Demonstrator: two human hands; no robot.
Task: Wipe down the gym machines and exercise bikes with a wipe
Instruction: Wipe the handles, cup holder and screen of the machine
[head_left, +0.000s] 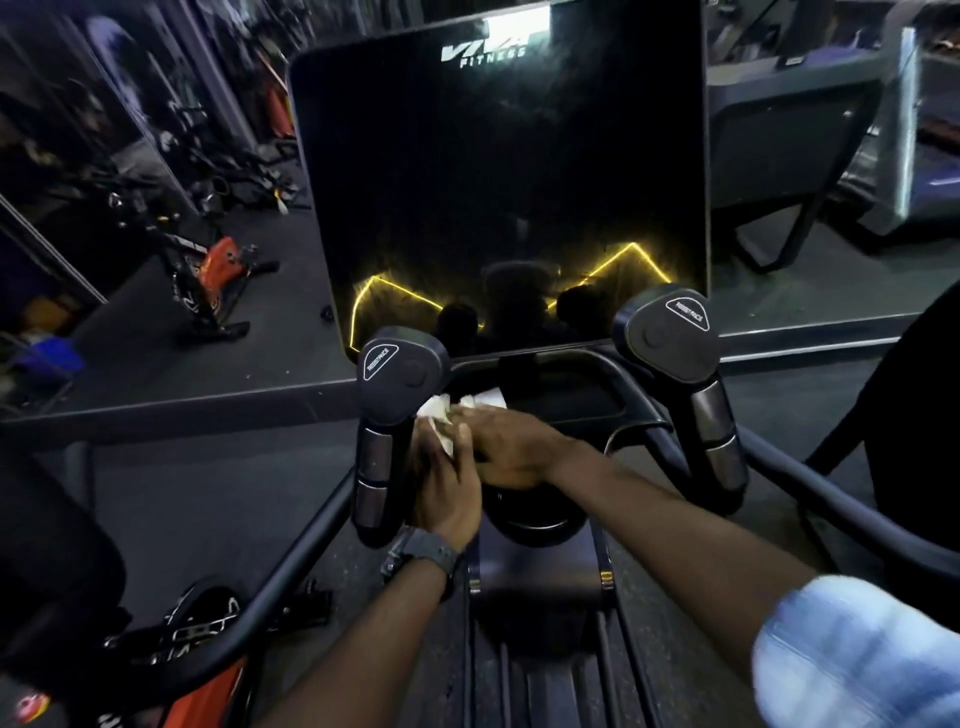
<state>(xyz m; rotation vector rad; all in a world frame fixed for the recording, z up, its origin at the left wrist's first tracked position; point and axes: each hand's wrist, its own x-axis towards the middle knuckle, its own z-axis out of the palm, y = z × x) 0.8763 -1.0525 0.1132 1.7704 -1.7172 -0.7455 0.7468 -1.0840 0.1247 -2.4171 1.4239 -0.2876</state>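
A large dark console screen (498, 182) of an exercise machine fills the upper middle, with two resistance handles, one on the left (387, 410) and one on the right (685, 374). A white wipe (457, 410) lies crumpled just below the screen, beside the left handle. My left hand (447, 488), with a dark watch on the wrist, and my right hand (506, 447) meet there, and both hold the wipe. My right hand lies partly over my left.
Curved black handlebars (291, 566) run out to both sides. An orange and black exercise bike (208, 280) stands at the left, another bike (208, 675) at the bottom left. A mirror wall reflects more gym machines behind the screen.
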